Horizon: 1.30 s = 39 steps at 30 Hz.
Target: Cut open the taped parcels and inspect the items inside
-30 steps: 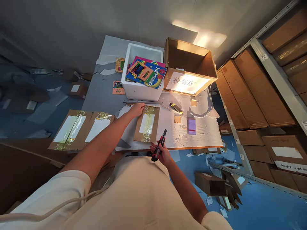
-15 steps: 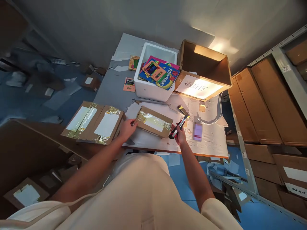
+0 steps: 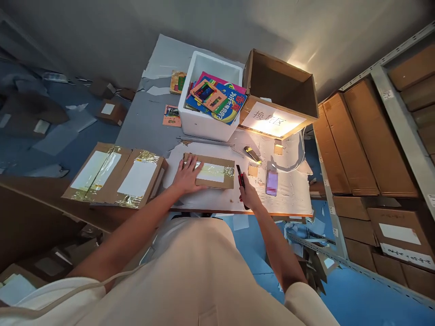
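Since half a second ago the taped cardboard parcel [image 3: 211,171] has been laid flat and square on the white worktop [image 3: 288,190], where earlier it was tilted; the left hand [image 3: 186,177] has been moved from its corner onto its left end, and the utility knife [image 3: 240,177] has been brought down beside its right end.

Largest in view, metal shelving stacked with brown cartons [image 3: 353,149] is seen on the right. Behind the parcel, an open cardboard box [image 3: 278,90] with a lit paper label stands beside a white foam bin [image 3: 200,124] filled with colourful books [image 3: 217,97]. Two flattened, taped parcels [image 3: 115,174] lie at the left edge of the worktop.

The left hand is pressed flat on the parcel, fingers spread apart. The right hand [image 3: 249,195] is closed around the knife, its tip just beside the parcel's right end.

The step in hand is judged to be the opening of the parcel: it is steadied, the blade poised. Next, a shallow cut along the tape seam seems called for, kept clear of the holding fingers.
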Available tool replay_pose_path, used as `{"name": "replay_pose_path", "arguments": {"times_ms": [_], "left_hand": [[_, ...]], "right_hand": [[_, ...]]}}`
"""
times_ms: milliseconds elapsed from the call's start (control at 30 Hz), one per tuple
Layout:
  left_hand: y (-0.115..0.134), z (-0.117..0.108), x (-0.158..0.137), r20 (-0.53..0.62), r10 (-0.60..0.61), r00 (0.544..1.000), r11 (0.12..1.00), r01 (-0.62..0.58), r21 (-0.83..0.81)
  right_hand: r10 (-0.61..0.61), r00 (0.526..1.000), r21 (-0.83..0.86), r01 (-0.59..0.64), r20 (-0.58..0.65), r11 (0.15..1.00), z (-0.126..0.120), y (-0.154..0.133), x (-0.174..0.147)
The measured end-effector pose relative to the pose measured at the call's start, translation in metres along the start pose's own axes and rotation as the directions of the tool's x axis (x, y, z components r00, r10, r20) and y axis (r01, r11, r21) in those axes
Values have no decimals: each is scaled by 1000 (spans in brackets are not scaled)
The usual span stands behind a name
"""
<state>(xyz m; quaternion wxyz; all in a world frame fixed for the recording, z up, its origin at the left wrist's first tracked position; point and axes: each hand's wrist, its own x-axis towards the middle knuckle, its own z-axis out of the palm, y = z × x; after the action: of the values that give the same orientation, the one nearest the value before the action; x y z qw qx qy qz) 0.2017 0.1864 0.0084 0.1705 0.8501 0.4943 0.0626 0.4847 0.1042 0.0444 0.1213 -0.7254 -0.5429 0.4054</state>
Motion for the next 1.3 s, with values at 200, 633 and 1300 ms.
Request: {"name": "replay_pose_path", "arguments": {"times_ms": [200, 633, 1300], "left_hand": [[2, 8, 3, 17, -27, 999, 998, 26, 53], [7, 16, 2, 35, -93, 995, 995, 92, 34], [-4, 26, -20, -134, 96, 986, 995, -95, 17]], "right_hand": [[91, 996, -479, -74, 13, 875, 14, -41, -9], [281, 959, -692, -184, 29, 698, 19, -94, 4], [279, 928, -333, -351, -245, 875, 12, 29, -34]]}}
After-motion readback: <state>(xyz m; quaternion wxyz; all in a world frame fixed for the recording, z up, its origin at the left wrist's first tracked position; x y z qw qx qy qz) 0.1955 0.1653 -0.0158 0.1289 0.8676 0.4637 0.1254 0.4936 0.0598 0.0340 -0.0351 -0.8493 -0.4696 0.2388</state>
